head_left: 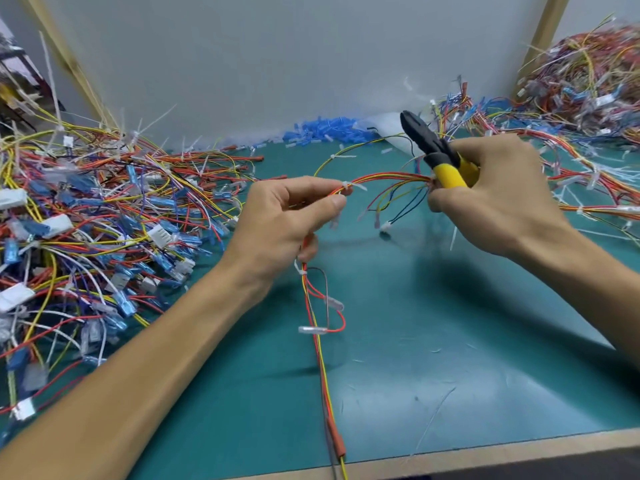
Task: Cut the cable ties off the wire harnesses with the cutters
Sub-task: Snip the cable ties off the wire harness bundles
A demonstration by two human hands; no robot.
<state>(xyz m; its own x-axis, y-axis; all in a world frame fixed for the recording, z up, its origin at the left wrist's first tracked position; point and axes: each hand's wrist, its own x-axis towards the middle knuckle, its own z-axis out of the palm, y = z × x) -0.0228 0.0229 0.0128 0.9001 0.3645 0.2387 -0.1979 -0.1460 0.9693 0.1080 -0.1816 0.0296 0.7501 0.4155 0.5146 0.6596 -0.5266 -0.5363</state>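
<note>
A red, yellow and orange wire harness (388,178) arches above the green mat between my two hands. My left hand (284,223) pinches the harness between thumb and forefinger, right beside a white cable tie (349,185). The harness drops below that hand, past a second white tie (300,271), to the table's front edge. My right hand (498,199) grips the yellow-handled cutters (438,155) and also holds the other end of the harness arch. The black jaws point up and to the left, away from the wires.
A big tangle of wire harnesses (90,223) with blue and white connectors covers the left of the green mat (433,341). More harnesses (585,84) are heaped at the back right. Blue sleeves (325,131) lie along the grey back wall. Cut tie scraps dot the mat.
</note>
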